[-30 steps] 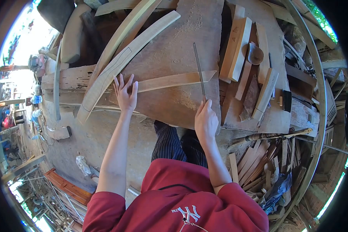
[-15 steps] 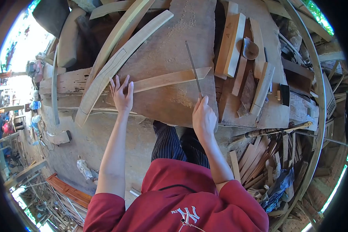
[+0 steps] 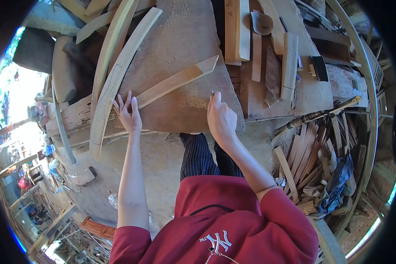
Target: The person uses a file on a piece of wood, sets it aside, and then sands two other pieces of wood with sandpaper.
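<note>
While your left hand [image 3: 130, 118] rests with its fingers spread at the near end of the pale wooden strip [image 3: 169, 85], your right hand [image 3: 222, 119] closes around a slim tool [image 3: 212, 92]. Your hands are well apart. The strip lies slantwise on the broad board [image 3: 163, 116], its far end angled, and the tool's thin, blurred shaft points toward that end; whether it touches, you cannot tell from here. This looks like working or checking the strip's end; any stroke there would call for a steady left hand and a controlled tool angle. Beside your left hand, a curved piece [image 3: 123, 59] bears drawn lines. Your red top [image 3: 193, 237] shows an interlocked "NY" with a small "TM".
</note>
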`<state>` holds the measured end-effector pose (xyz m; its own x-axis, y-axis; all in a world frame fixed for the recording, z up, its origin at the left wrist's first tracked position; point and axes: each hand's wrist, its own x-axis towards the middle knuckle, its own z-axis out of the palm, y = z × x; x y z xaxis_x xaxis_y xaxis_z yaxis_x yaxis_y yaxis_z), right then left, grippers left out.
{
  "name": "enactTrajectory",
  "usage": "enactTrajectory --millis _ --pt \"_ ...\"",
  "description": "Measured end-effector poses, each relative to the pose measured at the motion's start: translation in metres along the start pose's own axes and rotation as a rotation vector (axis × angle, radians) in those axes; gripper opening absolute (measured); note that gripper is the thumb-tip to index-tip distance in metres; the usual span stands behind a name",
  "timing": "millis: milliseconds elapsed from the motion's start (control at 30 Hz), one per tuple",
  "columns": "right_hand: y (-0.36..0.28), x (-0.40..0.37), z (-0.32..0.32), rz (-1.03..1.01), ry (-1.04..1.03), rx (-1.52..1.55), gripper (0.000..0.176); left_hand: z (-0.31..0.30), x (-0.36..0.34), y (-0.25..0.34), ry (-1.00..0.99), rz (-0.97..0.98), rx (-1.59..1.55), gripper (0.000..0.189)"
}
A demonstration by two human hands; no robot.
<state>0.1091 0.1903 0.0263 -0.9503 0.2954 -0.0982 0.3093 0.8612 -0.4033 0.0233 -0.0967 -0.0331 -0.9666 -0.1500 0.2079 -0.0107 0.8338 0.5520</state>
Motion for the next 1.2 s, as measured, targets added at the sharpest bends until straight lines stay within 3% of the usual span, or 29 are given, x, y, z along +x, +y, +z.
enactTrajectory --millis 300,400,600,700,1000,1100,1200 --pt "0.0 0.011 -0.038 0.004 -0.09 0.098 0.007 0.002 0.0 -0.003 -0.002 0.003 -0.012 0.043" --pt "0.006 0.015 -0.033 -0.018 -0.012 0.114 0.02 0.002 -0.001 -0.002 0.0 -0.001 -0.018 0.043" --pt "0.003 0.012 -0.031 0.011 -0.052 0.103 0.021 0.003 0.0 -0.005 0.004 -0.005 0.001 0.043" --pt "-0.001 0.01 -0.035 0.007 -0.086 0.095 0.006 0.003 0.0 -0.004 0.008 -0.008 -0.003 0.043" --pt "-0.008 0.005 -0.026 0.027 -0.074 0.097 0.008 0.001 -0.001 -0.002 -0.01 0.035 0.048 0.045" --pt "-0.006 0.004 -0.019 0.035 -0.095 0.086 0.008 -0.001 -0.001 0.01 0.087 0.159 0.125 0.048" --pt "0.001 0.005 -0.016 -0.001 -0.063 0.041 0.008 0.009 -0.004 0.034 0.217 0.136 0.251 0.054"
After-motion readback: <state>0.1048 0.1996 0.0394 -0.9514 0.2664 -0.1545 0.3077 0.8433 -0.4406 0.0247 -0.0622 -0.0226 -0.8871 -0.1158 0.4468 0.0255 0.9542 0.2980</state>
